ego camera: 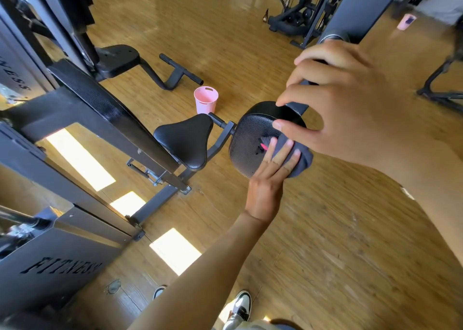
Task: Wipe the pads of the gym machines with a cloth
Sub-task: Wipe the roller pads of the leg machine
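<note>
A round black pad [246, 141] hangs on the machine's arm at centre right. A dark grey cloth [299, 159] lies against its lower right face. My left hand [270, 174] presses that cloth onto the pad with straight fingers. My right hand [340, 104] is higher up, its fingers curled round the black bar [299, 106] that carries the pad. A black triangular seat pad [186, 141] sits just left of the round pad. A long black backrest pad [100, 104] slants up to the left.
A pink bucket [206, 99] stands on the wooden floor behind the seat. Grey machine frames [50, 267] with FITNESS lettering fill the left side. More black equipment [295, 16] stands at the back right. My shoes [240, 304] show at the bottom.
</note>
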